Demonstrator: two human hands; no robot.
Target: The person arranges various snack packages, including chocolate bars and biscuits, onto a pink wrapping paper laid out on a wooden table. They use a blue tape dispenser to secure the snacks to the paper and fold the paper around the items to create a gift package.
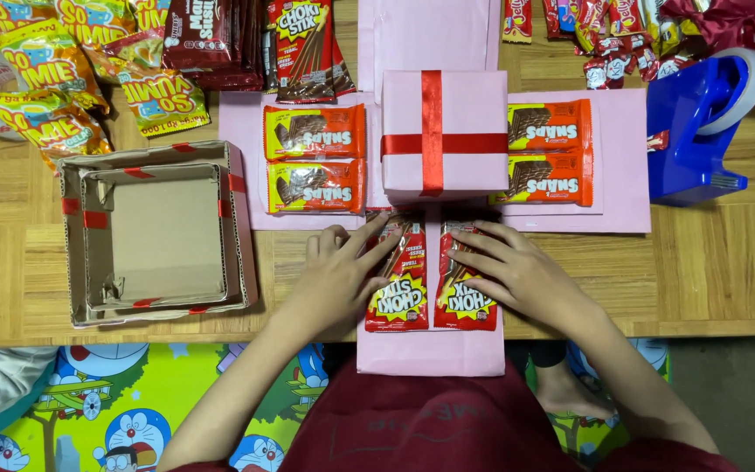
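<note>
My left hand (340, 273) lies flat with fingers spread on a red snack packet (398, 301). My right hand (510, 271) presses a second red snack packet (466, 306) beside it. Both packets lie on the near flap of an unfolded pink paper box (430, 354). A pink gift box with a red ribbon cross (444, 131) sits in the centre of the flaps. Two orange wafer packets (315, 157) lie on the left flap and two more orange wafer packets (552, 150) on the right flap.
An open cardboard box lid with red tape (157, 232) sits left. A blue tape dispenser (696, 131) stands right. Piles of yellow snack bags (54, 79) and red snack packs (255, 39) fill the table's far side. The table edge (133, 336) runs near me.
</note>
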